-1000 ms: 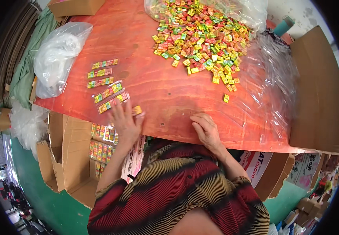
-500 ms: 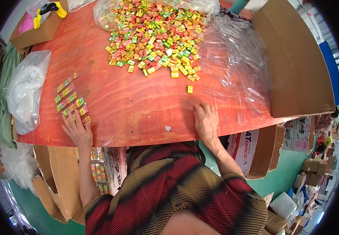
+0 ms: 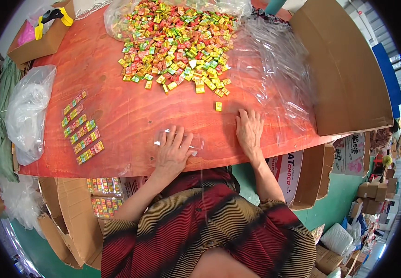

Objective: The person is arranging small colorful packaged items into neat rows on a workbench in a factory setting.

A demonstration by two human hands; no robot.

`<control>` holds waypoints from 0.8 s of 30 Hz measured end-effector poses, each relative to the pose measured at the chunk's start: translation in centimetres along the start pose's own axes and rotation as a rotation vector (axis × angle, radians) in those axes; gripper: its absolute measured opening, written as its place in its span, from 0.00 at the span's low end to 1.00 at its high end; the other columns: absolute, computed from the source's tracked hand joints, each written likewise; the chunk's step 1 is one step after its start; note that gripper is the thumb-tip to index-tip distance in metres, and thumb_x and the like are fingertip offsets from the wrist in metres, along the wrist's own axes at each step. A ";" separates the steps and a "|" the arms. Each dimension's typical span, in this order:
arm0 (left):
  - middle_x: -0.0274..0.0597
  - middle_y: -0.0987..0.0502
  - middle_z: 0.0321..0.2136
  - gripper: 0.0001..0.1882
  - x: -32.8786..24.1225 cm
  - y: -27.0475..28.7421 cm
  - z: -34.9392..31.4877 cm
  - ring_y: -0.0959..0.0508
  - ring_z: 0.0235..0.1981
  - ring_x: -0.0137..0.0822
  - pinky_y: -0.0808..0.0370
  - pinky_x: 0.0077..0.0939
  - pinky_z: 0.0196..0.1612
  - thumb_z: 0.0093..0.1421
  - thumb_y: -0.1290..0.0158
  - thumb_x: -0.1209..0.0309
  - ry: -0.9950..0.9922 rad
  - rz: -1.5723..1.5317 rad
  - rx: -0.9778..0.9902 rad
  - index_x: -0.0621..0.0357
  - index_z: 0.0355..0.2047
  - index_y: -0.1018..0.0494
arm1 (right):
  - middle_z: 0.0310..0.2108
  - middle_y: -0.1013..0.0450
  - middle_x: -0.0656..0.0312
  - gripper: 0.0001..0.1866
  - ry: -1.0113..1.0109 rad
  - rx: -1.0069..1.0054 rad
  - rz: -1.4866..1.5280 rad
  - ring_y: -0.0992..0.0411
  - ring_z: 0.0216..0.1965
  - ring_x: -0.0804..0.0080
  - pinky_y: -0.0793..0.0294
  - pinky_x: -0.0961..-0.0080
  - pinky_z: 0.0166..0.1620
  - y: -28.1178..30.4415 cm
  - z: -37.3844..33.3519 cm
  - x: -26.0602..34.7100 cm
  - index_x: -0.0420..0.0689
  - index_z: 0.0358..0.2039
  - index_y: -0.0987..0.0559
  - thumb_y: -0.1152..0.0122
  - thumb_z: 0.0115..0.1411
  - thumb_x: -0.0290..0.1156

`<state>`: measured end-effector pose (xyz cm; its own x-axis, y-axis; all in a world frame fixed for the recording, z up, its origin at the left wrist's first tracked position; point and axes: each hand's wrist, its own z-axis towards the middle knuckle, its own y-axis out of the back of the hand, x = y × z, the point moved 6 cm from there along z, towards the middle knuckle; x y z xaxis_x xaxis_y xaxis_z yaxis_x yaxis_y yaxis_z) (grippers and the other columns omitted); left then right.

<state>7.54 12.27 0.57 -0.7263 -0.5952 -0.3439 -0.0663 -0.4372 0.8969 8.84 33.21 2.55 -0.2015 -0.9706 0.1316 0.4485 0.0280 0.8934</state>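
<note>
My left hand (image 3: 173, 150) lies with fingers spread over a clear plastic strip or sleeve (image 3: 198, 142) near the front edge of the red table. Part of that plastic is hidden beneath the hand. My right hand (image 3: 249, 132) rests on the tabletop farther right, fingers stretched out, holding nothing visible. Just ahead of it lies a single small yellow box (image 3: 218, 106). Beyond is a heap of tiny red, yellow, green and orange boxes (image 3: 172, 55). To the left, several neat rows of the same small boxes (image 3: 89, 152) sit in clear plastic.
Loose clear plastic sleeves (image 3: 279, 65) cover the right side, beside a tall cardboard box (image 3: 349, 69). A clear plastic bag (image 3: 29, 116) and a small carton (image 3: 40, 44) stand at left. Below the table edge are an open carton (image 3: 77, 208) and packed box sheets (image 3: 105, 206).
My left hand has moved right from the rows of boxes to the table's front middle, where clear plastic now lies under it. My right hand has shifted slightly, its fingers now stretched forward.
</note>
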 end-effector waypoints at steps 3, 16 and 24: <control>0.53 0.36 0.50 0.24 0.6 0.4 -0.3 0.38 0.53 0.53 0.43 0.49 0.54 0.50 0.47 0.66 0.029 -0.028 -0.010 0.60 0.48 0.34 | 0.31 0.32 0.56 0.07 0.028 0.069 0.095 0.35 0.33 0.57 0.35 0.66 0.38 -0.6 -1.2 -0.4 0.42 0.29 0.26 0.43 0.47 0.25; 0.60 0.40 0.50 0.22 2.4 2.8 1.0 0.35 0.48 0.59 0.37 0.48 0.49 0.51 0.46 0.66 0.111 0.025 -0.150 0.64 0.43 0.35 | 0.36 0.35 0.50 0.24 -0.006 0.215 0.314 0.33 0.37 0.50 0.31 0.62 0.36 -2.0 2.4 3.5 0.41 0.44 0.33 0.38 0.46 0.30; 0.54 0.39 0.46 0.25 8.0 1.1 9.9 0.31 0.42 0.56 0.30 0.43 0.39 0.49 0.44 0.68 0.226 -0.192 -0.103 0.59 0.47 0.37 | 0.40 0.37 0.47 0.25 -0.070 0.308 0.480 0.33 0.39 0.49 0.30 0.62 0.37 -6.0 5.9 5.3 0.40 0.43 0.34 0.36 0.44 0.27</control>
<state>-5.13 13.69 1.58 -0.5363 -0.6250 -0.5673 -0.1089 -0.6152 0.7808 -0.10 29.29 0.47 -0.1001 -0.8141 0.5720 0.2315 0.5401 0.8092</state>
